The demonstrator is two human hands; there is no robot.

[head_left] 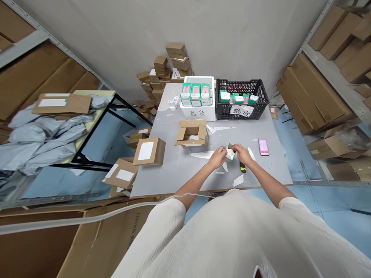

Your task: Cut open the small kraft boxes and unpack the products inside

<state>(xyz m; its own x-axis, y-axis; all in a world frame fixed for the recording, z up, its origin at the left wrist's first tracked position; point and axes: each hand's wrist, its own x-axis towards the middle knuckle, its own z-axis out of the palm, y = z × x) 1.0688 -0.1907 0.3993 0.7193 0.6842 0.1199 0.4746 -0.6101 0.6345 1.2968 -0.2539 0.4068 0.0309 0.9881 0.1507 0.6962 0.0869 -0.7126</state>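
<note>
Between my hands is a small green-and-white box (pixel 230 155), its top flaps up and something white showing inside. My left hand (pixel 218 157) has its fingers closed on the box's left side. On the opposite side, my right hand (pixel 242 153) grips the flap edge. A black and yellow utility knife (pixel 242 167) lies on the table just below my right hand. Scraps of white paper (pixel 238 180) lie around the box. An opened cardboard box (pixel 191 133) with white material inside stands to the upper left of my hands.
At the table's back stand a white foam bin (pixel 199 113) and a black crate (pixel 242 110), both holding green boxes. A pink item (pixel 263 147) lies right of my hands. A sealed carton (pixel 149 151) sits at the left edge. A white cable (pixel 116 211) crosses the lower left.
</note>
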